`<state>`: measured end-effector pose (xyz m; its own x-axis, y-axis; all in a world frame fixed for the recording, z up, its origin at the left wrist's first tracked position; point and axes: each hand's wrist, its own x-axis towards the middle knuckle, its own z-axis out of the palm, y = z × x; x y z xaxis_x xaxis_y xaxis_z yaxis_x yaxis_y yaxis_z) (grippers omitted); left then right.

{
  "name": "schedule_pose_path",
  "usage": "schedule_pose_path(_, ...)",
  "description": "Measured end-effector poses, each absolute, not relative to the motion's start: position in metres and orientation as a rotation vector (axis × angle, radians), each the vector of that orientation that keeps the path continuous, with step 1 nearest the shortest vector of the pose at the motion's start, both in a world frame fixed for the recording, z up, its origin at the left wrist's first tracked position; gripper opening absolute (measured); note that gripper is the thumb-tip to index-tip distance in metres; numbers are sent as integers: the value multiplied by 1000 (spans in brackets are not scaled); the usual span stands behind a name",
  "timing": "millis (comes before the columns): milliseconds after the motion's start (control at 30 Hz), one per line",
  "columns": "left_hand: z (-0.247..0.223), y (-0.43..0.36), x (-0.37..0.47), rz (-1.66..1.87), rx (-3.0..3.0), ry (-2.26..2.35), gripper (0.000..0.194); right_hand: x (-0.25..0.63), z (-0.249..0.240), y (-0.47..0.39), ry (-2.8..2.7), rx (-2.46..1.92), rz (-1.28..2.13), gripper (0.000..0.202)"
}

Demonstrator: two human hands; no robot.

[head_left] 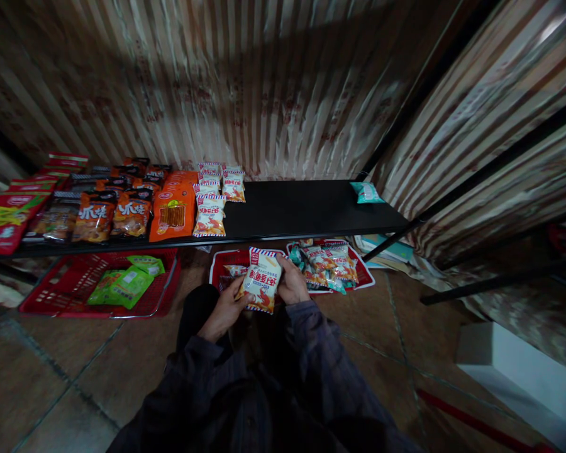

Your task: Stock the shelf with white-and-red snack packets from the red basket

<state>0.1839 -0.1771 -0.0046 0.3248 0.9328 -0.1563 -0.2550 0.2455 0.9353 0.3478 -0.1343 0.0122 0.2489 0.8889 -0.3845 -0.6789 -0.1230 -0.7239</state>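
Between my two hands is a white and orange snack bag (263, 280) with a blue-and-red striped edge, its print upside down to me. My left hand (225, 309) grips its lower left side, and my right hand (292, 281) is closed on its right side. Just beyond the bag, a red basket (212, 277) on the floor holds a few bags, partly hidden by my hands. Beside it on the right, another red basket (368, 281) is heaped with white-orange and teal bags (327, 263). Matching white-orange bags (210, 216) stand in rows on the black shelf (292, 211).
Orange packets (173, 211), black-and-orange packets (133, 211) and red bags (16, 211) fill the shelf's left part. A teal bag (366, 192) lies at its right end. Green packets (128, 283) sit in a red basket (42, 296) lower left. A white box (519, 371) stands right.
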Motion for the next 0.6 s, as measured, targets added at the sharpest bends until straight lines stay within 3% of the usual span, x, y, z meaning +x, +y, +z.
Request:
schedule_pose_path(333, -7, -176, 182, 962, 921, 830, 71, 342, 20, -127, -276, -1049, 1358, 18)
schedule_pose_path(600, -2, -177, 180, 1003, 888, 869, 68, 341, 25, -120, -314, -1035, 1393, 20)
